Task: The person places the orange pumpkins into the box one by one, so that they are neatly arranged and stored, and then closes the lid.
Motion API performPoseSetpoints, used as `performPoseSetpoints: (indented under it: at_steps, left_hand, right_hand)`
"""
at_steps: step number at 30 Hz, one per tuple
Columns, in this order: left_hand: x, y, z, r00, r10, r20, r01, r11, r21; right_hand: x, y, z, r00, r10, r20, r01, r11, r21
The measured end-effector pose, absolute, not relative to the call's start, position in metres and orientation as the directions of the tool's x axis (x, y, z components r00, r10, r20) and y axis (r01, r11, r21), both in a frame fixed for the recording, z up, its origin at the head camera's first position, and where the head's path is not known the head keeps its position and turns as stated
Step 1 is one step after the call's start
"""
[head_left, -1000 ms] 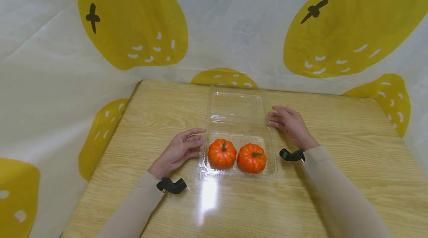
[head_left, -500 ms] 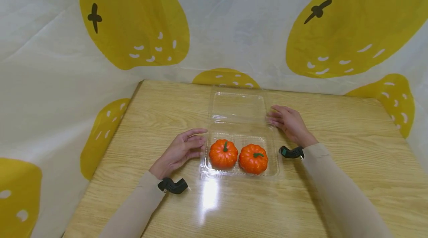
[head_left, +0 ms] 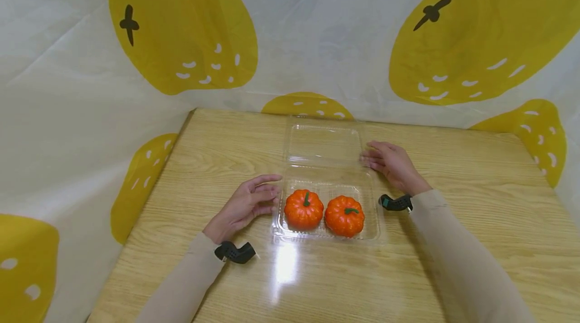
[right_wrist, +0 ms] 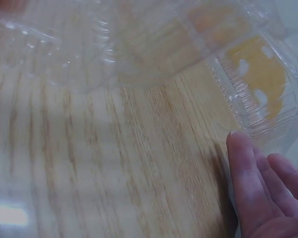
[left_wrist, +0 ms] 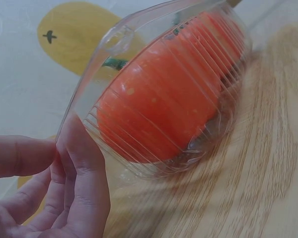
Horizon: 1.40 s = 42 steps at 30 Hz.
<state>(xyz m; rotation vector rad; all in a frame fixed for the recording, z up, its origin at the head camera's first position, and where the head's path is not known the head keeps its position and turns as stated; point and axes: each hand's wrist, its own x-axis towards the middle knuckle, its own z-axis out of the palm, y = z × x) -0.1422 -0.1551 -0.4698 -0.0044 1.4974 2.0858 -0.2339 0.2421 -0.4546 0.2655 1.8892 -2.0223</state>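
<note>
A clear plastic clamshell container [head_left: 327,174] lies on the table with its lid [head_left: 323,141] folded back, away from me. Two orange toy pumpkins with green stems, the left one [head_left: 303,210] and the right one [head_left: 344,217], sit side by side in its near half. At the left side, my left hand [head_left: 242,207] pinches the rim between thumb and fingers, as the left wrist view [left_wrist: 77,178] shows. My right hand [head_left: 391,164] is at the right side near the fold, its fairly straight fingers [right_wrist: 246,173] at the lid's edge; the head view partly hides their contact.
The wooden table [head_left: 226,151] reaches back to a white curtain [head_left: 317,36] printed with large yellow fruit. Black wrist cameras sit on the left wrist [head_left: 235,252] and the right wrist [head_left: 395,203]. Light glares off the table in front of the container.
My right hand has moved slightly left, to the lid's edge. My left hand, the container and the pumpkins keep their places; the head view has shifted a little.
</note>
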Motion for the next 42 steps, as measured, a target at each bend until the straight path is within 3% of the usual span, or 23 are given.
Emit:
performPoseSetpoints:
  at_steps: [20, 42]
  left_hand:
    - [-0.143, -0.155, -0.472, -0.849, 0.424, -0.315, -0.435, -0.222, 0.873]
    - [-0.141, -0.154, -0.472, -0.852, 0.427, -0.302, -0.424, -0.224, 0.878]
  right_hand:
    - [-0.235, 0.239, -0.449, -0.916, -0.165, -0.365, 0.369, 0.004, -0.929]
    - [-0.233, 0.241, -0.439, -0.926, -0.182, -0.332, 0.348, -0.063, -0.935]
